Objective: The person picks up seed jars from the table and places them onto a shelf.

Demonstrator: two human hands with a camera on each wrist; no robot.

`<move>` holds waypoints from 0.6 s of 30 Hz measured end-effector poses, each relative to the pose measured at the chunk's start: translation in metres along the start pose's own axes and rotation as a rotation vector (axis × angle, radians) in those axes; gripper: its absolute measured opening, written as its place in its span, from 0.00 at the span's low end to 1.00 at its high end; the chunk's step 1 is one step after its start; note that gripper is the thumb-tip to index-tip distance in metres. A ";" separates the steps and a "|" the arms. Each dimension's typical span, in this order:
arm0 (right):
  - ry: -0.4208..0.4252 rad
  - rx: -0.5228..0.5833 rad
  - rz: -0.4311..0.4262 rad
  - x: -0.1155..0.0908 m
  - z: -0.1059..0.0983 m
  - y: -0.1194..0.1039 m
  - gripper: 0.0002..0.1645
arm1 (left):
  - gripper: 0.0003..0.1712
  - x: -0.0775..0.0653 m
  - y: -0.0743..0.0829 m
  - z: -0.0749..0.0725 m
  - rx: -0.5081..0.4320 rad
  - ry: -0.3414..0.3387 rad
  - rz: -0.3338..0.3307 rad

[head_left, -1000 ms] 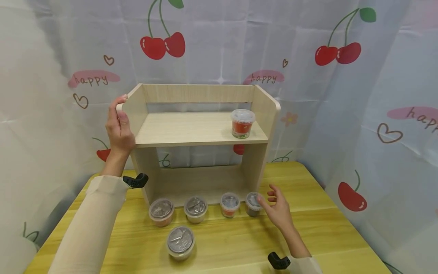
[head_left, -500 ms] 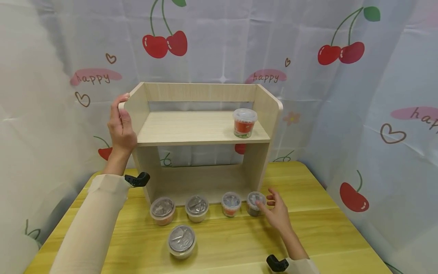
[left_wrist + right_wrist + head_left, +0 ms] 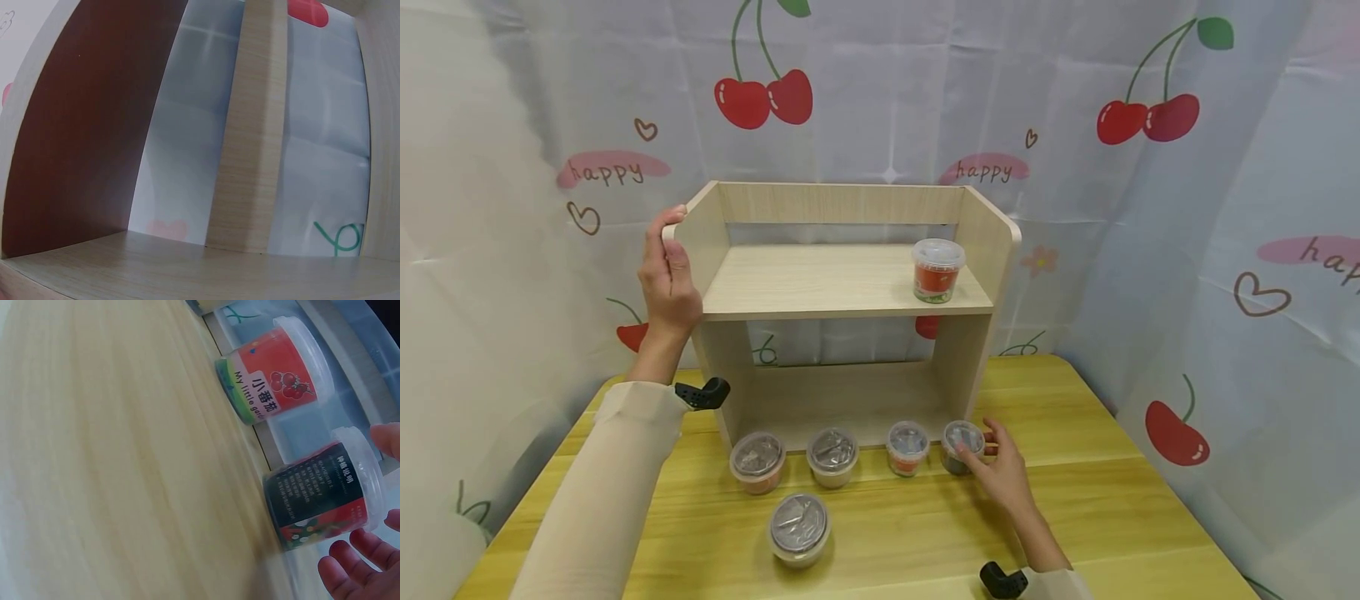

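The wooden shelf (image 3: pixel 820 279) was gripped by the left hand (image 3: pixel 670 287), whose fingers were clamped on the front edge of its left side panel (image 3: pixel 700 242). In front of the shelf's right end, the dark-labelled cup (image 3: pixel 319 500) was flanked by the thumb and fingers of the right hand (image 3: pixel 1007 475), which were held apart around its lid (image 3: pixel 359 478); whether the lid was pinched could not be told. Just left of that cup, before the shelf, 1 tomato-printed cup (image 3: pixel 275 375) was set. In front of the shelf's left half, 3 tubs were placed: a pinkish tub (image 3: pixel 757 462) and a whitish tub (image 3: pixel 832 458) near its base, and a cream tub (image 3: pixel 799 529) farther out from it. On the shelf's upper board, 1 red-labelled cup (image 3: pixel 937 271) was stood upright near the right side panel (image 3: pixel 988 242). The shelf was supported by a yellow table (image 3: pixel 1075 517) and backed by a cherry-printed curtain (image 3: pixel 880 125).
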State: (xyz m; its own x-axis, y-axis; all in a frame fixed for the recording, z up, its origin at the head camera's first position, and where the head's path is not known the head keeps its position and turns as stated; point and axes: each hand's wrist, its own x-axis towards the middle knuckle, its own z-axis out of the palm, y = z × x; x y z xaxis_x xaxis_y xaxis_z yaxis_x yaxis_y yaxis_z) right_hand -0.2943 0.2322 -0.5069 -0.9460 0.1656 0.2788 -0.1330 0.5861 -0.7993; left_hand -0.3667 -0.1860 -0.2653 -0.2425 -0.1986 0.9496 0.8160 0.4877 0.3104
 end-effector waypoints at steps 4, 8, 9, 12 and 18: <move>-0.006 0.001 -0.005 -0.001 0.002 0.001 0.43 | 0.21 0.000 0.001 0.000 -0.008 -0.001 0.005; -0.017 0.007 -0.007 -0.003 0.005 0.002 0.45 | 0.20 0.000 0.001 0.000 -0.006 -0.004 0.006; -0.016 0.006 -0.009 -0.003 0.005 0.003 0.45 | 0.20 0.000 0.001 0.000 -0.006 -0.005 0.005; -0.013 0.005 -0.014 -0.003 0.007 0.004 0.45 | 0.19 0.001 0.002 0.000 -0.009 -0.008 0.001; -0.016 -0.005 0.002 -0.003 0.011 0.007 0.47 | 0.18 0.002 0.002 -0.001 0.001 -0.014 -0.008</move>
State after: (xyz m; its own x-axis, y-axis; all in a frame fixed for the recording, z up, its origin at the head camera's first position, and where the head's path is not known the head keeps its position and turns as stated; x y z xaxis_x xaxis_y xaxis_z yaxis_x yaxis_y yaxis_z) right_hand -0.2951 0.2269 -0.5188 -0.9509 0.1536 0.2687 -0.1298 0.5901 -0.7968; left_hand -0.3644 -0.1862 -0.2628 -0.2560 -0.1905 0.9477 0.8137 0.4868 0.3176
